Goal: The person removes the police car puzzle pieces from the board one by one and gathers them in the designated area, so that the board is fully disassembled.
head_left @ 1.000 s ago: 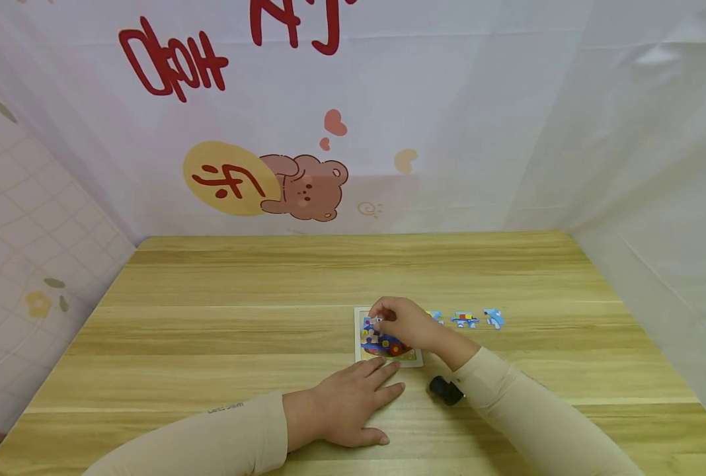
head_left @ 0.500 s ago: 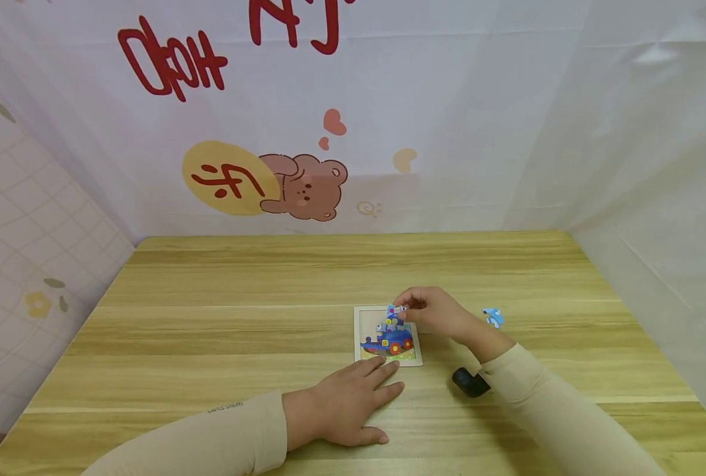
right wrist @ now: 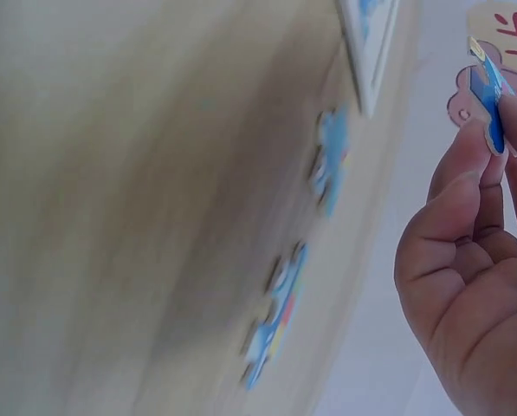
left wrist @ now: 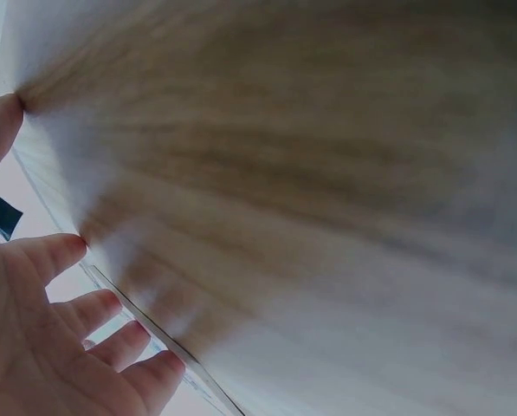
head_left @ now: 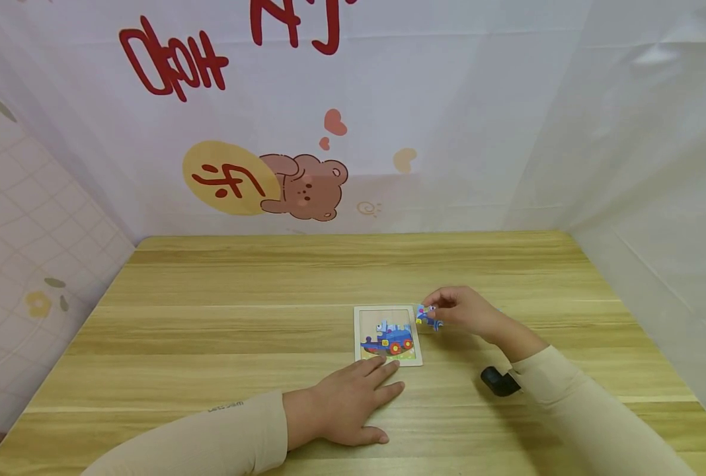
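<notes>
Head view shows the right hand (head_left: 466, 312) with its fingertips pinching a small blue puzzle piece (head_left: 422, 316), by the upper right corner of the tray (head_left: 357, 330). I can't tell if the piece touches the rim. The tray lies flat on the wooden tabletop (head_left: 240, 317), with a blue picture (head_left: 396, 336) partly filling it and its upper part bare. The left hand (head_left: 347, 406) lies flat with its fingers spread wide, the tips at the tray's near edge. If those fingers pushed too hard, the tray could slide or turn. A black thing (head_left: 498, 381) sits by the right sleeve (head_left: 567, 383), and a low arm might make it bump something. Left wrist view is blurry, but the long, straight fingers reach the thin edge of the tray, so a twitch there might nudge it. Right wrist view shows the puzzle piece up off the tabletop, held only by the finger and thumb tips. That is a small hold, so a loose pinch could let it slip or spin. One loose piece (right wrist: 332, 160) and a second loose piece (right wrist: 280, 321) lie apart below, and a dropped piece or a low hand could knock them crooked.
</notes>
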Demonstrator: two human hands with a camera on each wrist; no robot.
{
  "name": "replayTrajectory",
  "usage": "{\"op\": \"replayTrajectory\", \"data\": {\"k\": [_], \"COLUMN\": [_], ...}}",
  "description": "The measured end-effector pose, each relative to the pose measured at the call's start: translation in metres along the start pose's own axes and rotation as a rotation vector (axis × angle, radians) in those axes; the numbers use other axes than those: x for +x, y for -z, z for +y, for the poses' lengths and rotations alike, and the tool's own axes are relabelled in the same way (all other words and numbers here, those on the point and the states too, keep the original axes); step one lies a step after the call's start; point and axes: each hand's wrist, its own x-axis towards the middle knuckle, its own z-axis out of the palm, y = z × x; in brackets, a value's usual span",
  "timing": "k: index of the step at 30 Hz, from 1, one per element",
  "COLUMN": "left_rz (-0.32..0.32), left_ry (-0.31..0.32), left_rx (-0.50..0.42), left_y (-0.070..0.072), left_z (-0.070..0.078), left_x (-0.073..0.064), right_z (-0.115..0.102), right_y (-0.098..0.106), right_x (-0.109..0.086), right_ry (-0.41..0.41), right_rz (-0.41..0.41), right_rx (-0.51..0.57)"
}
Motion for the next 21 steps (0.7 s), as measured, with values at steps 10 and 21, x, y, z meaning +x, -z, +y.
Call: {"op": "replayTrajectory", "data": {"k": [10,21], "left_rz": [0.008,-0.003], "left_ry": [-0.001,0.002], "left_rx": [0.013,0.023], "left_y": [-0.001,-0.002], "left_z": [0.0,0.0], "left_x": [0.0,0.001], "right_z": [0.012,0.023], "right_y": [0.004,-0.001], "right_x": [-0.01,-0.016], "right_ry": [-0.007,-0.059], "right_rz": [-0.046,-0.138], "right_rx": [-0.034,0.009]}}
